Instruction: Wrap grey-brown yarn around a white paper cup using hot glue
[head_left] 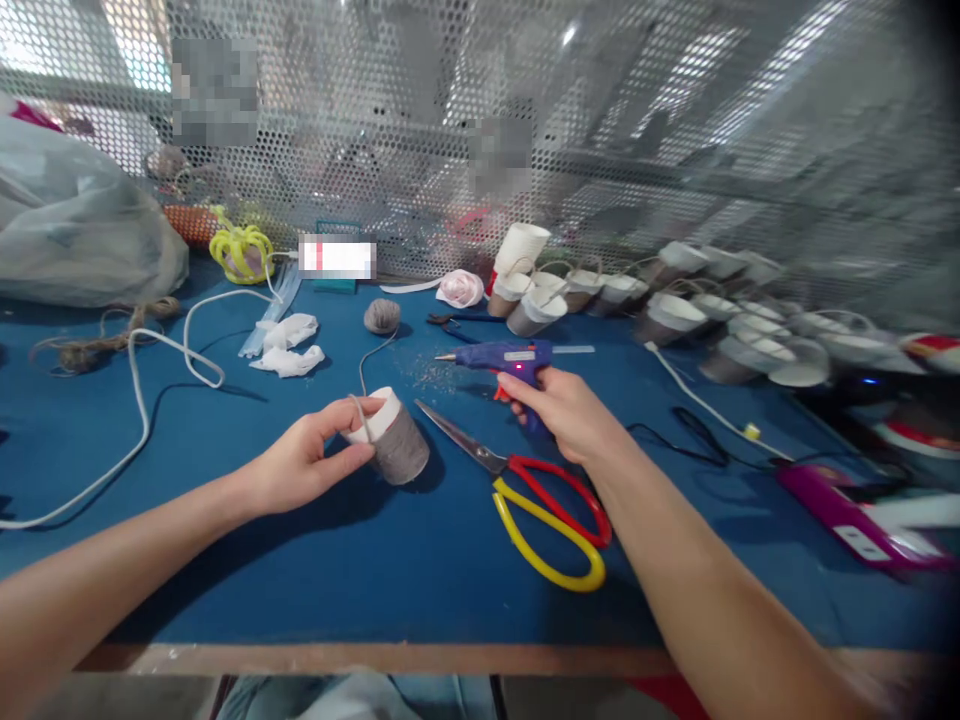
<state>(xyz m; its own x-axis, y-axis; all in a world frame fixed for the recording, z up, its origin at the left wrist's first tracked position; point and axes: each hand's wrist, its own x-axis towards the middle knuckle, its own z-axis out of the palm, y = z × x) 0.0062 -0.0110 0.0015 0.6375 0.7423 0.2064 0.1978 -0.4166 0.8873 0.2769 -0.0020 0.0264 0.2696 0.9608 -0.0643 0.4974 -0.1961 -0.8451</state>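
Note:
My left hand [319,455] grips a paper cup [403,447] wrapped in grey yarn, tilted on its side with its white rim toward the hand. A strand of yarn runs from the cup to a small grey yarn ball [382,316] behind it. In my right hand [559,405] is a blue glue gun [495,354], its nozzle pointing left and a red light lit on its body. A clear glue stick [574,350] sticks out of its back end. Scissors [551,482] with red and yellow handles lie between my hands, blades toward the cup.
Several wrapped cups [675,315] with handles stand at the back right. Pliers [457,322] and a pink fabric roll [460,288] lie behind the glue gun. White cable [139,400] loops on the left. A purple power strip [855,515] sits at right. Perforated metal [360,150] borders the back.

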